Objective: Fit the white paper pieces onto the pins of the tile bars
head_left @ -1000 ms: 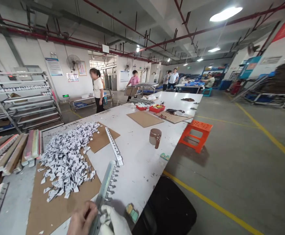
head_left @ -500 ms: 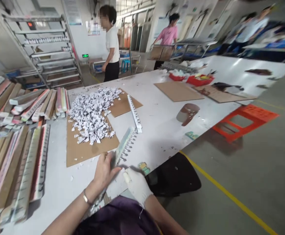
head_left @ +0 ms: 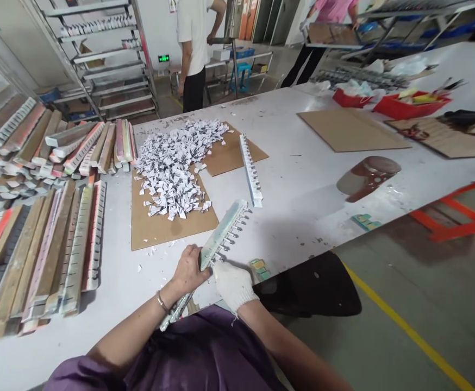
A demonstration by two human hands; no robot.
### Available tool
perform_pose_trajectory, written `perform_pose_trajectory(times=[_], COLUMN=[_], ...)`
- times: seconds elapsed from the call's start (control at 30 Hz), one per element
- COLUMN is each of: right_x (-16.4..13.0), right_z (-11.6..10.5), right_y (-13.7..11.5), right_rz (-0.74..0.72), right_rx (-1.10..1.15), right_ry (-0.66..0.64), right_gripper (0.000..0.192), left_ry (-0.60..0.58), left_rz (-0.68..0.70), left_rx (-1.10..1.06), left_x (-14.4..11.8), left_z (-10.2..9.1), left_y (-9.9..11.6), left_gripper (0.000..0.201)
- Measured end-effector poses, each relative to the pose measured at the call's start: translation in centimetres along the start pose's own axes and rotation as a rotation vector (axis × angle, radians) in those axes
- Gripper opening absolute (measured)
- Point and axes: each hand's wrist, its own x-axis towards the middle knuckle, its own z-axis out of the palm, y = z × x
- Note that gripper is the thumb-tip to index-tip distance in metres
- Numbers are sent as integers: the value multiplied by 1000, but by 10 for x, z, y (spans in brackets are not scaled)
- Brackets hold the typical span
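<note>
Since a second ago your view has dropped from the hall down to the bench, and both hands now sit low centre. Your left hand [head_left: 187, 270] is closed around the long pegged strip [head_left: 217, 245], bracing it at a slant so its pegs face right, where your gloved right hand [head_left: 233, 284] pinches at them. That strip overhangs the table's [head_left: 302, 184] near edge; bare tabletop lies open to the right, while the heap of paper tags [head_left: 176, 168] on the cardboard sheet [head_left: 168, 228] and stacked strips [head_left: 50, 244] crowd the left.
</note>
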Motion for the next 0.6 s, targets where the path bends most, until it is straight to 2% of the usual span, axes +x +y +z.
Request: perform_pose_trajectory(times=[0.13, 0.27, 0.47, 0.53, 0.6], right_x=[10, 16, 13, 9, 0], right_z=[-13, -19, -7, -2, 2], right_y=[0, 0, -1, 2, 7], right_rz=[-40, -67, -21, -13, 0], right_rx=[30, 50, 88, 100, 137], right_ry=[-113, -164, -185, -182, -143], right_gripper=[20, 20, 22, 24, 28], left_ry=[6, -2, -5, -14, -80], left_rz=[23, 53, 23, 22, 45], left_rx=[12, 35, -7, -34, -76], left_x=[0, 0, -6, -7, -4], left_z=[4, 6, 10, 6, -6], left_y=[-2, -1, -1, -2, -4], left_gripper=[49, 50, 56, 58, 64])
